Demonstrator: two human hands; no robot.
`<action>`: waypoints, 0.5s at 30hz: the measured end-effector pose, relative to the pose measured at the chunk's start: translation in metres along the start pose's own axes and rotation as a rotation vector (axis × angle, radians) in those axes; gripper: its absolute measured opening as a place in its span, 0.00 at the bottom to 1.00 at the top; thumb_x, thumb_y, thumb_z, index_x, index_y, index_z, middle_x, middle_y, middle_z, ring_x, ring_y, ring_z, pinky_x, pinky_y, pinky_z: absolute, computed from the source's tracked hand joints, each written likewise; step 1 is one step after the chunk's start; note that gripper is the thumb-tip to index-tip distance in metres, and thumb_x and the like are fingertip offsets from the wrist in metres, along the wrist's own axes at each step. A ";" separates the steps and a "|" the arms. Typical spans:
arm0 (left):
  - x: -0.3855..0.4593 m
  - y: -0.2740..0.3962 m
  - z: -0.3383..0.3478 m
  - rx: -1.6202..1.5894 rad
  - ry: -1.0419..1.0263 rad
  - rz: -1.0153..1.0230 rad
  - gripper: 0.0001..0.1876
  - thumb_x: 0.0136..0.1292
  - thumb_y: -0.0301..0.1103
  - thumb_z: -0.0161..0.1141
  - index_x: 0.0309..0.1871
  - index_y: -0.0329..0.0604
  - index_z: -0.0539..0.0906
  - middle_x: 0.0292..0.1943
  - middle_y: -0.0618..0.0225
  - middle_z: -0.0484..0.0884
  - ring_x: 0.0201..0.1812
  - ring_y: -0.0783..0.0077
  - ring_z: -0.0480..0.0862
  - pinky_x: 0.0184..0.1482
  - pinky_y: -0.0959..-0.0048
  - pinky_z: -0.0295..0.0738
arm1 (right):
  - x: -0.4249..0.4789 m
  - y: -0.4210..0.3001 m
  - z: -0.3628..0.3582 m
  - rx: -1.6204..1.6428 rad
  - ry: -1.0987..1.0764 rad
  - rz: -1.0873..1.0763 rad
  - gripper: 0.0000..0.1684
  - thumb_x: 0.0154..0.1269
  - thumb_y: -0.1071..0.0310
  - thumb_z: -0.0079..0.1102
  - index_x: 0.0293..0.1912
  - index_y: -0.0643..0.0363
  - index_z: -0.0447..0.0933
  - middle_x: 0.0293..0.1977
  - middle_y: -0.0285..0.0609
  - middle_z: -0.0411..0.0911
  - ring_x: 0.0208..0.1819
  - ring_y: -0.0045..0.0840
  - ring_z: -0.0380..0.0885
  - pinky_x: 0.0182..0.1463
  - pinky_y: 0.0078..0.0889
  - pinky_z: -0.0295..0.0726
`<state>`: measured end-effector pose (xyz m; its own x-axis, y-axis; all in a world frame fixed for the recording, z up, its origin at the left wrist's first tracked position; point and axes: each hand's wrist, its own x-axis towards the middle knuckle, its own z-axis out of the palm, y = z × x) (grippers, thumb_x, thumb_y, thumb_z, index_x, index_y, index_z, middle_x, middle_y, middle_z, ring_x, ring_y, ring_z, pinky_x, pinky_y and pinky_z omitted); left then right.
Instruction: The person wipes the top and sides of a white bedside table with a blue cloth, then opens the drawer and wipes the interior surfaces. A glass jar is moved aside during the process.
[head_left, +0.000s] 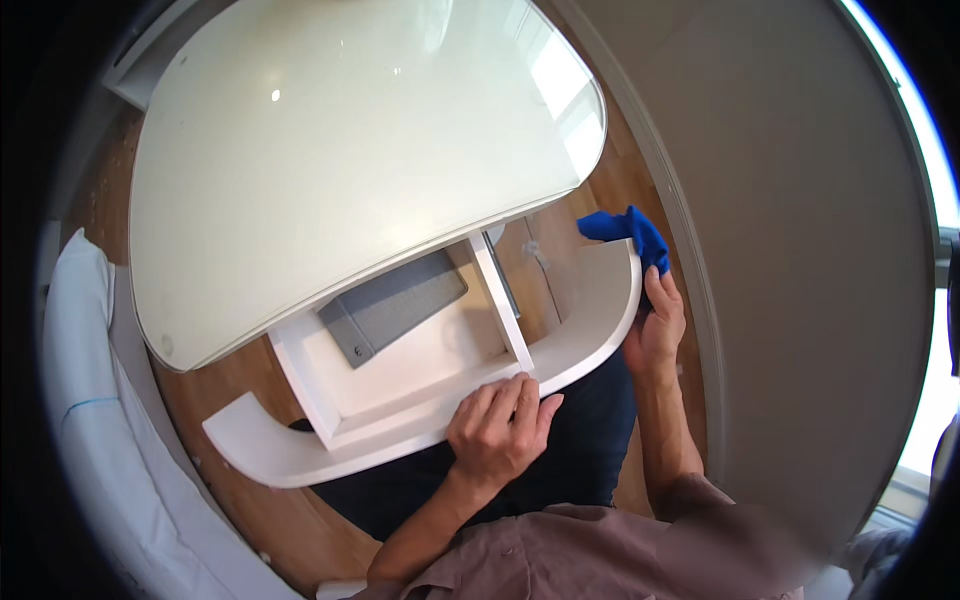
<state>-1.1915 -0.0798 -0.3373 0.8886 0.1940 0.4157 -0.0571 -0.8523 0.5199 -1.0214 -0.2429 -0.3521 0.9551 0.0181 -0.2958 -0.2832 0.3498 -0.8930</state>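
Note:
A white drawer (420, 382) with a curved front stands pulled out from under a glossy, round-cornered white tabletop (360, 150). My left hand (499, 424) rests on the top edge of the drawer front, near the divider, fingers bent over it. At the right end of the curved front, my right hand (658, 319) holds a blue cloth (645, 236), which drapes over the edge and sticks up past my fingers. Part of that hand's grip is hidden behind the panel. A grey fabric-covered case (394, 304) lies inside the drawer, partly under the tabletop.
A wall with a baseboard (694, 300) runs along the right. On the left is a bed or padded seat with white bedding (97, 420). Wooden flooring (247, 525) shows around the table, with a thin cable (544, 270) behind the drawer front. My legs are under the drawer.

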 end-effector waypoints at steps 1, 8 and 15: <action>0.003 0.002 -0.005 -0.029 -0.029 -0.036 0.14 0.59 0.38 0.75 0.42 0.37 0.89 0.38 0.64 0.89 0.35 0.63 0.87 0.37 0.67 0.80 | -0.006 -0.002 0.002 -0.019 0.028 -0.032 0.18 0.80 0.69 0.52 0.63 0.65 0.77 0.54 0.42 0.83 0.52 0.23 0.82 0.58 0.28 0.80; 0.004 0.018 -0.019 -0.165 -0.132 -0.312 0.13 0.50 0.29 0.77 0.40 0.39 0.88 0.39 0.68 0.87 0.42 0.62 0.85 0.44 0.64 0.80 | -0.015 -0.078 0.062 -1.531 -0.691 -0.802 0.18 0.63 0.79 0.58 0.52 0.70 0.83 0.55 0.61 0.83 0.65 0.50 0.77 0.74 0.52 0.68; -0.045 0.067 -0.058 -0.340 -0.027 -0.897 0.10 0.59 0.32 0.74 0.42 0.42 0.86 0.42 0.62 0.88 0.39 0.62 0.87 0.39 0.66 0.80 | -0.009 -0.041 0.053 -2.235 -1.161 -0.527 0.20 0.60 0.63 0.56 0.39 0.70 0.88 0.52 0.65 0.83 0.67 0.57 0.73 0.82 0.54 0.49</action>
<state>-1.2621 -0.1172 -0.2779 0.6757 0.6909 -0.2570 0.5238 -0.2047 0.8269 -1.0142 -0.2080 -0.2953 0.3997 0.7584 -0.5149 0.9014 -0.4273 0.0703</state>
